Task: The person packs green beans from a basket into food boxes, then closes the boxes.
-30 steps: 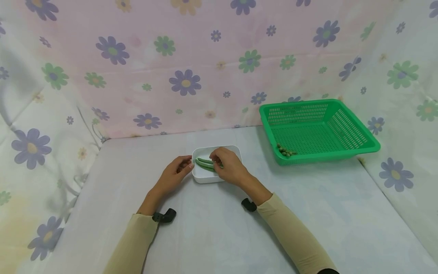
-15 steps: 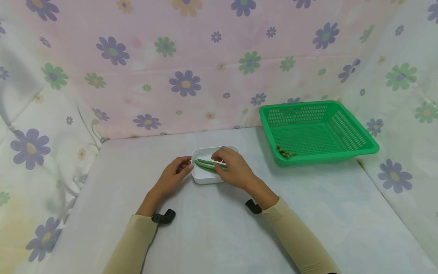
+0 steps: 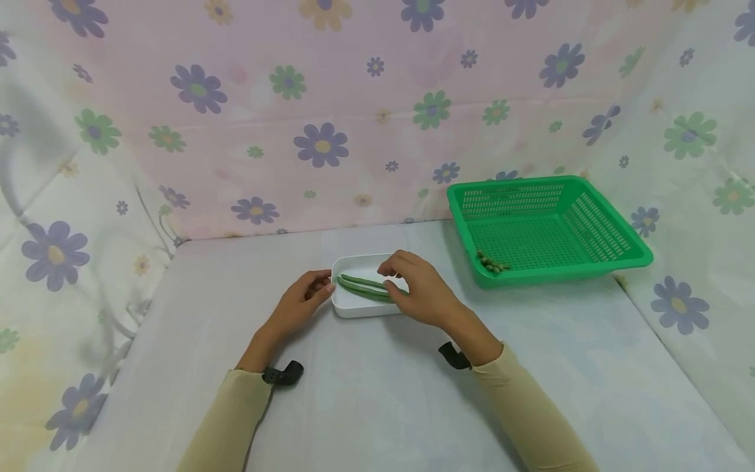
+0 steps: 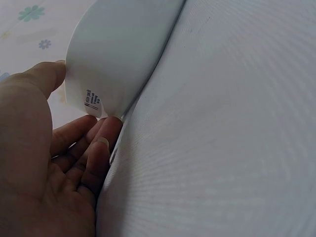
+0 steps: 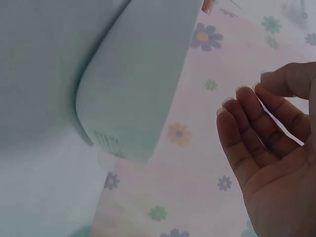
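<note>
A white rectangular container [image 3: 354,311] stands on the table with a few long green beans [image 3: 362,292] lying lengthwise in it. My left hand [image 3: 295,307] is at its left end. In the left wrist view, the thumb touches the rim of the container [image 4: 113,54] while loosely bent fingertips meet the wall near the base. My right hand [image 3: 426,292] hovers over the right end and hides part of the beans and rim. The right wrist view shows this hand [image 5: 276,143] with relaxed, slightly curved fingers, holding nothing, apart from the container [image 5: 133,84].
At the back right sits a green slotted basket [image 3: 566,269], with several small greenish-brown pods [image 3: 492,263] gathered in its near left corner. Flower-print cloth [image 3: 248,118] hangs behind and at both sides of the white-covered table [image 3: 366,393].
My right hand has come off the beans and drawn back to the right, showing more of their length. My left hand keeps its place at the container's left end.
</note>
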Demonstrator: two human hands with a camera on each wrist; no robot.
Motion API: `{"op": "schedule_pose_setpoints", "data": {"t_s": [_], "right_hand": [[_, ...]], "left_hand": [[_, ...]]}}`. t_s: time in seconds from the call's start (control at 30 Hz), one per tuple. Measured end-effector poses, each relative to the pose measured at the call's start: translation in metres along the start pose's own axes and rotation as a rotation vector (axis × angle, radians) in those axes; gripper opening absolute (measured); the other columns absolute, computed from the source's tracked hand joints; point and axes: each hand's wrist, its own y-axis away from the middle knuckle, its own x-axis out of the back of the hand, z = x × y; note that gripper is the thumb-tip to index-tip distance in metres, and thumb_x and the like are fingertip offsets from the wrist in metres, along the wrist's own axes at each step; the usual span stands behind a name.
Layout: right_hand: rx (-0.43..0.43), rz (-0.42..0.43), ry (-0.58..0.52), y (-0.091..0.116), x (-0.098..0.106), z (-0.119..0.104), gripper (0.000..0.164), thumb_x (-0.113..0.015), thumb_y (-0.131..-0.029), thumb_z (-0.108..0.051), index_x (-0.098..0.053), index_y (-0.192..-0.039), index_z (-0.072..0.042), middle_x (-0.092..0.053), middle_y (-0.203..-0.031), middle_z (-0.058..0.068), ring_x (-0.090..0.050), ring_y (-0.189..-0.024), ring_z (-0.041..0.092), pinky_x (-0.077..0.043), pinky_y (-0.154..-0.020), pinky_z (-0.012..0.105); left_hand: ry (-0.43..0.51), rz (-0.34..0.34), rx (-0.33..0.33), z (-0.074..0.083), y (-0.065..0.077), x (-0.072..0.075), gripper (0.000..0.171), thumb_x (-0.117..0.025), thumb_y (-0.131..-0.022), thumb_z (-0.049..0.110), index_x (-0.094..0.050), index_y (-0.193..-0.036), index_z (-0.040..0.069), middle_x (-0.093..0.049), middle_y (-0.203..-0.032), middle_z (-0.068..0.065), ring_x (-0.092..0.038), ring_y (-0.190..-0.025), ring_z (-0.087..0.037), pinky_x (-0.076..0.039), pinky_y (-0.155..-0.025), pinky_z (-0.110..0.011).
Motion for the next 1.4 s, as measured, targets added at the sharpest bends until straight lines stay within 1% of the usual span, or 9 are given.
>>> {"op": "schedule_pose_setpoints", "data": {"t_s": [0.13,0.2,0.4,0.53,0.73,0.9,1.07,1.17,1.4], "right_hand": [[0.008,-0.006,-0.009,0.002,0.012,0.003,0.018,-0.070,-0.097,0.002,-0.068,-0.114,-0.005,-0.068,-0.111,0.004,-0.066,-0.101,0.028,-0.057,-0.089,0.042],[0.013,-0.001,-0.014,0.002,0.018,0.004,0.019,-0.070,-0.097,0.002,-0.068,-0.114,-0.005,-0.069,-0.111,0.004,-0.067,-0.102,0.028,-0.057,-0.090,0.040],[0.031,0.047,-0.014,0.004,0.040,0.006,0.020,-0.070,-0.096,0.005,-0.069,-0.114,-0.004,-0.069,-0.111,0.005,-0.067,-0.101,0.028,-0.057,-0.091,0.040],[0.029,0.069,0.008,0.006,0.057,0.002,0.021,-0.070,-0.097,0.006,-0.069,-0.115,-0.004,-0.070,-0.114,0.006,-0.067,-0.104,0.026,-0.057,-0.092,0.042],[0.006,0.132,0.051,0.009,0.078,0.000,0.020,-0.072,-0.095,0.006,-0.071,-0.113,-0.004,-0.073,-0.111,0.007,-0.069,-0.101,0.026,-0.058,-0.089,0.043],[0.023,0.201,0.065,0.014,0.093,0.008,0.020,-0.072,-0.093,0.010,-0.071,-0.110,0.000,-0.074,-0.109,0.009,-0.069,-0.097,0.023,-0.058,-0.086,0.042],[0.045,0.277,0.091,0.019,0.108,0.015,0.020,-0.072,-0.091,0.013,-0.072,-0.107,0.003,-0.074,-0.105,0.011,-0.070,-0.095,0.025,-0.056,-0.086,0.035],[0.042,0.309,0.079,0.022,0.116,0.019,0.021,-0.072,-0.090,0.015,-0.072,-0.107,0.003,-0.074,-0.104,0.012,-0.070,-0.095,0.026,-0.055,-0.087,0.030],[0.014,0.338,0.042,0.032,0.130,0.032,0.019,-0.069,-0.093,0.015,-0.072,-0.110,0.006,-0.074,-0.107,0.016,-0.070,-0.097,0.029,-0.055,-0.091,0.025]], "left_hand": [[0.001,0.005,-0.007,0.000,-0.001,-0.001,0.049,-0.061,-0.110,0.035,-0.056,-0.151,0.009,-0.068,-0.120,-0.008,-0.060,-0.102,-0.020,-0.048,-0.087,-0.032],[0.000,0.008,-0.007,0.000,-0.001,-0.001,0.049,-0.062,-0.110,0.035,-0.056,-0.150,0.008,-0.068,-0.120,-0.009,-0.060,-0.103,-0.021,-0.049,-0.087,-0.033],[0.010,-0.002,0.016,0.001,0.000,-0.001,0.049,-0.062,-0.110,0.036,-0.056,-0.151,0.011,-0.067,-0.123,-0.008,-0.060,-0.105,-0.021,-0.049,-0.089,-0.035],[0.010,-0.003,0.008,-0.001,-0.001,-0.001,0.049,-0.061,-0.110,0.036,-0.055,-0.151,0.010,-0.067,-0.123,-0.008,-0.060,-0.105,-0.022,-0.049,-0.089,-0.035],[0.007,-0.004,0.021,0.000,0.000,-0.001,0.050,-0.061,-0.110,0.038,-0.055,-0.152,0.012,-0.067,-0.124,-0.008,-0.060,-0.106,-0.021,-0.048,-0.090,-0.035],[0.005,-0.003,0.022,0.001,0.001,-0.001,0.050,-0.061,-0.110,0.038,-0.055,-0.151,0.010,-0.067,-0.124,-0.009,-0.060,-0.106,-0.022,-0.048,-0.090,-0.036],[0.006,-0.006,0.021,0.001,0.000,-0.001,0.050,-0.061,-0.110,0.038,-0.055,-0.151,0.011,-0.067,-0.124,-0.008,-0.060,-0.107,-0.022,-0.048,-0.091,-0.036],[0.001,-0.006,0.014,0.000,0.000,-0.001,0.051,-0.061,-0.110,0.039,-0.055,-0.152,0.011,-0.067,-0.125,-0.008,-0.060,-0.108,-0.021,-0.049,-0.091,-0.036],[0.004,-0.006,0.008,-0.001,0.000,-0.002,0.050,-0.061,-0.110,0.038,-0.055,-0.152,0.011,-0.067,-0.126,-0.008,-0.060,-0.109,-0.021,-0.049,-0.092,-0.036]]}}
